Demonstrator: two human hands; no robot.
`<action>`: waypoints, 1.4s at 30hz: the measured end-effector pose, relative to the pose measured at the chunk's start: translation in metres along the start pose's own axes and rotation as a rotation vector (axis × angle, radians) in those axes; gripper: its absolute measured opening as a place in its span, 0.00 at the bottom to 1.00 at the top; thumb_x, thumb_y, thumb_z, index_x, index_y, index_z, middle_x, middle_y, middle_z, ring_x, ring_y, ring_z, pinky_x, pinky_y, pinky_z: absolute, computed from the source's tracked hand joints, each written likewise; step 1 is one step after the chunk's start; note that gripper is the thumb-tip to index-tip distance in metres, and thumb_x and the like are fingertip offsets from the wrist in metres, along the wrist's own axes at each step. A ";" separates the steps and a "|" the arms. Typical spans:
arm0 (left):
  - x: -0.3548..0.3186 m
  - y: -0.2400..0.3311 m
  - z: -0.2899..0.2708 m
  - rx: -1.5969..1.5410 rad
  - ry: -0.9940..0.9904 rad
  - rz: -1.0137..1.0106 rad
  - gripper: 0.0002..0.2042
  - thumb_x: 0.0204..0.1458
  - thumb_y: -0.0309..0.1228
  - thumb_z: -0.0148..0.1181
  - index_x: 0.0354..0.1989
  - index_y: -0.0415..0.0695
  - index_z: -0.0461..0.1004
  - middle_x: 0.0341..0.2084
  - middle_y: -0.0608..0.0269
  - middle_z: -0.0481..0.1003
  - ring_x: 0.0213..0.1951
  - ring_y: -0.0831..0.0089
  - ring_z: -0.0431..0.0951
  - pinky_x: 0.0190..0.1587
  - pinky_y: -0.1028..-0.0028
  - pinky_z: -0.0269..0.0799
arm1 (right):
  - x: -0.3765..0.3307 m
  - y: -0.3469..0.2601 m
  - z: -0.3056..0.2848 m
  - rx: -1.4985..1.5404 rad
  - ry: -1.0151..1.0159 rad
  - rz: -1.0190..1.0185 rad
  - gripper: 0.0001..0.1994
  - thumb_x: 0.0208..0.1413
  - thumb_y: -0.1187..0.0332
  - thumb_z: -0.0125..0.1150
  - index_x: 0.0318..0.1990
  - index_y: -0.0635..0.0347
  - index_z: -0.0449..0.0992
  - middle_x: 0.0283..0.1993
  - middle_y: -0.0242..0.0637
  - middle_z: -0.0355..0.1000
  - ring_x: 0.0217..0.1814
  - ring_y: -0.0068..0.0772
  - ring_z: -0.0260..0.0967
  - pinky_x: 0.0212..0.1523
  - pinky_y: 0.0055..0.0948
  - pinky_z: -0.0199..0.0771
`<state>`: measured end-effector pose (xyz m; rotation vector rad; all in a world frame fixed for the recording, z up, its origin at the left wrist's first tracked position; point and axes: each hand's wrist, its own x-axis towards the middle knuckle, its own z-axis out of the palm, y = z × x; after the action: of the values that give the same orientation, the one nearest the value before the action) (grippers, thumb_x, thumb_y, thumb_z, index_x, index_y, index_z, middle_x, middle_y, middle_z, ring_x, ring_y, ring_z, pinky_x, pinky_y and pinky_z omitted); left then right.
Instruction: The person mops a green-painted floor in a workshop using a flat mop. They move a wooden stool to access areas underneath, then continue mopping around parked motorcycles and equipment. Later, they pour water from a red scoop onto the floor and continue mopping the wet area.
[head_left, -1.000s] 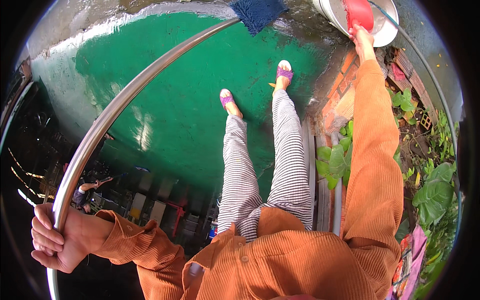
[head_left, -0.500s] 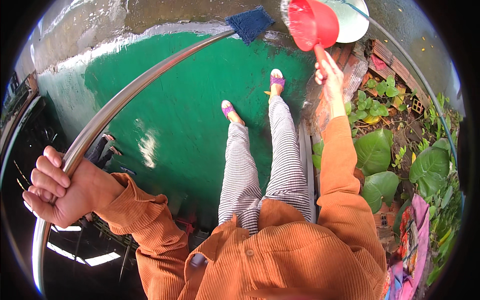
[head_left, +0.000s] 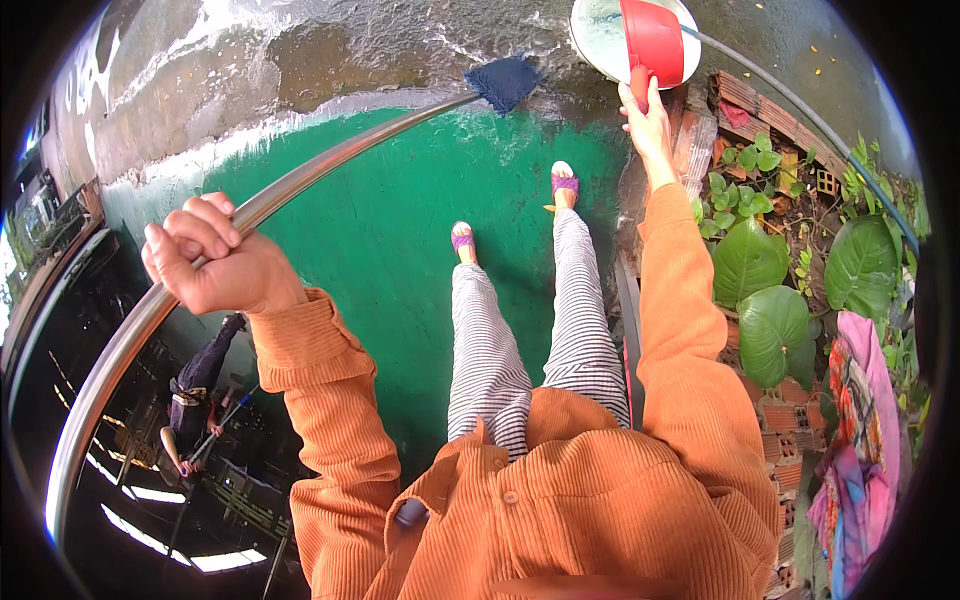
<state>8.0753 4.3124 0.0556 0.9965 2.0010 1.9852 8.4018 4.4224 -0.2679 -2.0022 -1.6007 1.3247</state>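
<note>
My left hand is wrapped round the shiny metal pole of a mop. The mop's dark blue head rests on the wet concrete just past the edge of the green floor. My right hand grips the handle of a red plastic dipper. The dipper is tilted over a round white basin, which holds water. A hose runs into the basin from the right.
Green floor lies under my purple sandals. Water spreads over the concrete ahead. On the right are bricks, leafy plants and colourful cloth. Another person stands at left, holding a blue pole.
The dipper has swung from throwing water to over the basin. Water has splashed across the concrete on the left. My left hand and the pole have shifted up and right in view.
</note>
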 end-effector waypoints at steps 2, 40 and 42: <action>-0.005 0.002 -0.003 -0.020 0.008 -0.026 0.19 0.54 0.30 0.39 0.09 0.51 0.50 0.04 0.71 0.49 0.09 0.80 0.50 0.21 0.75 0.57 | -0.009 0.002 -0.012 -0.147 0.033 -0.073 0.40 0.47 0.46 0.58 0.63 0.60 0.53 0.47 0.53 0.70 0.44 0.40 0.72 0.49 0.31 0.66; -0.339 0.141 0.046 0.330 -1.618 0.960 0.17 0.40 0.49 0.61 0.29 0.48 0.77 0.34 0.63 0.74 0.45 0.62 0.67 0.43 0.60 0.64 | -0.672 0.047 0.045 0.160 0.399 0.744 0.14 0.48 0.61 0.57 0.43 0.51 0.77 0.40 0.43 0.74 0.47 0.45 0.69 0.50 0.37 0.68; -0.350 0.133 0.074 0.332 -1.588 1.001 0.18 0.39 0.51 0.61 0.26 0.48 0.77 0.34 0.61 0.74 0.43 0.60 0.69 0.42 0.58 0.65 | -0.689 0.049 0.049 0.156 0.395 0.775 0.15 0.47 0.61 0.56 0.43 0.51 0.76 0.42 0.44 0.73 0.49 0.45 0.68 0.51 0.38 0.67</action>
<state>8.4295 4.1709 0.0526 2.6717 0.8165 0.2718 8.4098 3.7867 0.0065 -2.6744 -0.5329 1.0908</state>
